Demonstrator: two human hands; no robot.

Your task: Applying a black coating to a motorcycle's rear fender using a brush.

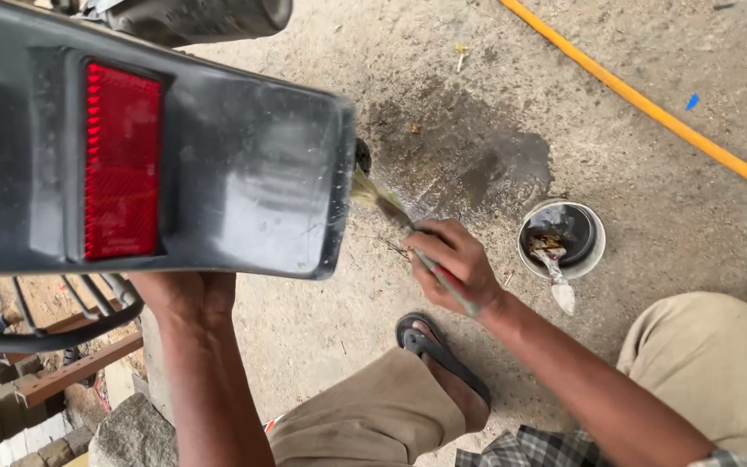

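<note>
Left hand (185,296) fingers hidden under mudguard (218,173); brush (391,207) bristle tips behind mudguard edge.

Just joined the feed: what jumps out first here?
The big dark mudguard with its red reflector fills the upper left; the left hand grips its lower edge. Right of it, the right hand holds a paintbrush against the mudguard's edge. A small white tin with another brush sits on the concrete nearby.

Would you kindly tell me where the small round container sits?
The small round container sits on the concrete floor, just right of the right hand holding the brush.
</note>
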